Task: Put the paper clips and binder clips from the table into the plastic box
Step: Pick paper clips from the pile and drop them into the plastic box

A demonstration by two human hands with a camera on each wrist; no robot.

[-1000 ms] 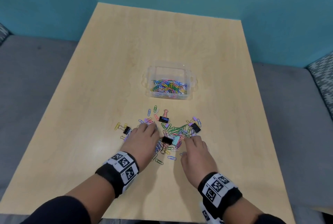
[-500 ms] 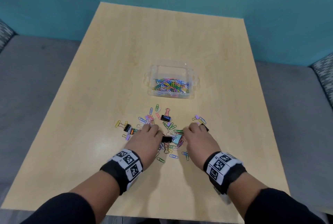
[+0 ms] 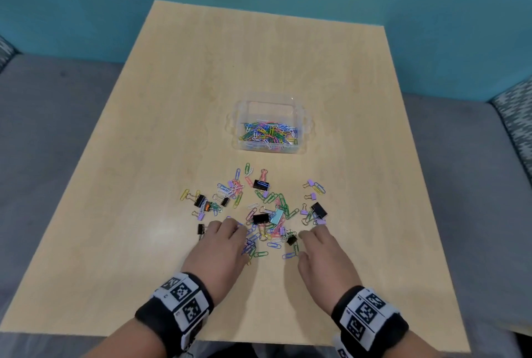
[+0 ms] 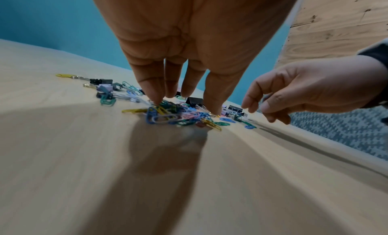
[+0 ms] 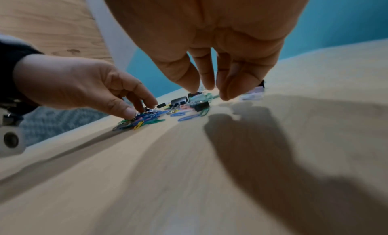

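Note:
A clear plastic box (image 3: 239,120) stands mid-table with several coloured paper clips inside. In front of it lies a scatter of paper clips (image 3: 273,202) and black binder clips (image 3: 260,218). My left hand (image 3: 237,238) is at the near left of the scatter. In the left wrist view its fingertips (image 4: 156,100) and thumb curl round a small heap of paper clips (image 4: 166,117) that lies on the table. My right hand (image 3: 309,238) hovers at the near right beside a small black binder clip (image 3: 291,239). Its fingers (image 5: 189,82) hang loosely and hold nothing.
The wooden table (image 3: 259,55) is bare beyond the box and along both sides. Grey seating (image 3: 57,127) surrounds it, with a patterned cushion (image 3: 515,115) at the right. A teal wall stands behind. The table's front edge runs just below my wrists.
Both hands have drawn back towards me from the middle of the scatter. The left one has raked a small heap of paper clips along with it.

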